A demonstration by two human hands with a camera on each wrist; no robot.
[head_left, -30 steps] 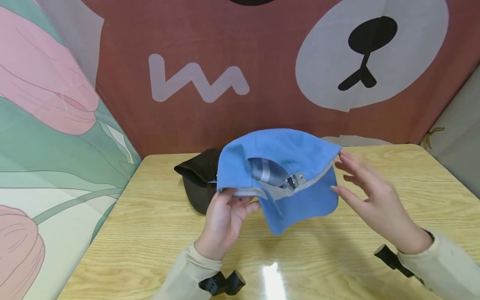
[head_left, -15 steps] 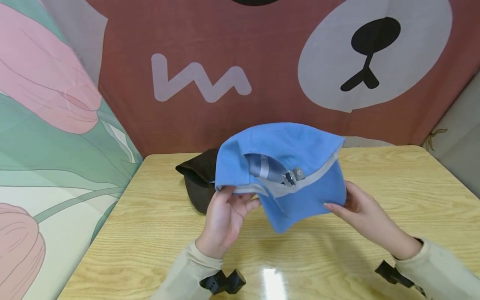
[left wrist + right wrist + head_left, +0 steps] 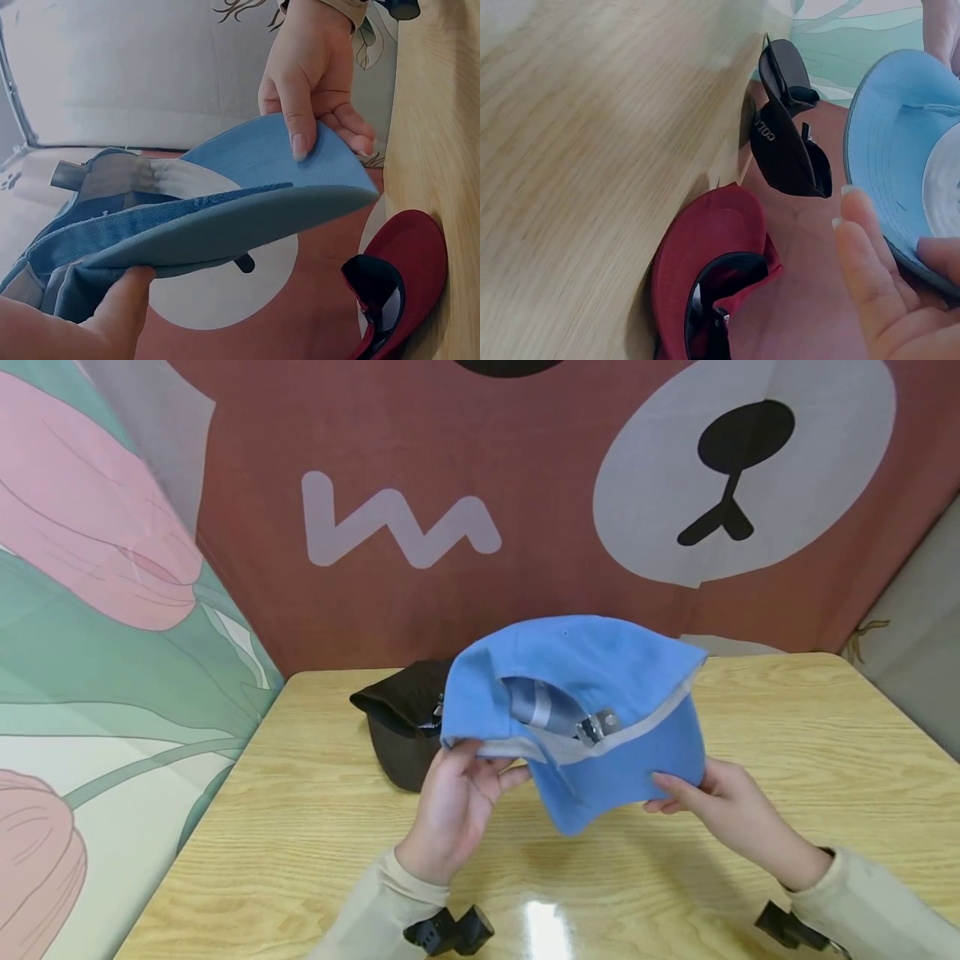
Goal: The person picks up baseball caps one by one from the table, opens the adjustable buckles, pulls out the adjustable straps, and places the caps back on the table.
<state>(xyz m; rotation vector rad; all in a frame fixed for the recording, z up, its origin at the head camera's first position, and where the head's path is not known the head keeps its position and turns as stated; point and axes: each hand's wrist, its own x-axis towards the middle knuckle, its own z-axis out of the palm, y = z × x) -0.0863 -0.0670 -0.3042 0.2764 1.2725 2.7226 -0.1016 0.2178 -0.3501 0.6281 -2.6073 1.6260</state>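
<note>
A blue baseball cap (image 3: 577, 643) is held up above the table, its back opening and metal strap buckle (image 3: 597, 727) facing me. My left hand (image 3: 453, 818) grips the cap's lower edge at its left side. On the right, my right hand (image 3: 738, 814) pinches the corner of the brim (image 3: 637, 777) between thumb and fingers. The left wrist view shows the right thumb (image 3: 298, 124) lying on the brim. Behind the blue cap a dark cap (image 3: 393, 731) sits on the table, partly hidden. A red cap (image 3: 712, 225) shows only in the wrist views.
The wooden table (image 3: 285, 827) runs back to a brown cloth (image 3: 390, 610) printed with a bear. A flower-patterned cloth (image 3: 135, 693) hangs at the left and a pale one (image 3: 922, 635) at the right. Each wrist carries a small black device (image 3: 450, 931).
My right hand has gone from spread fingers beside the cap's right edge to pinching the brim's lower right corner. The cap has shifted slightly right, with my left hand still gripping it.
</note>
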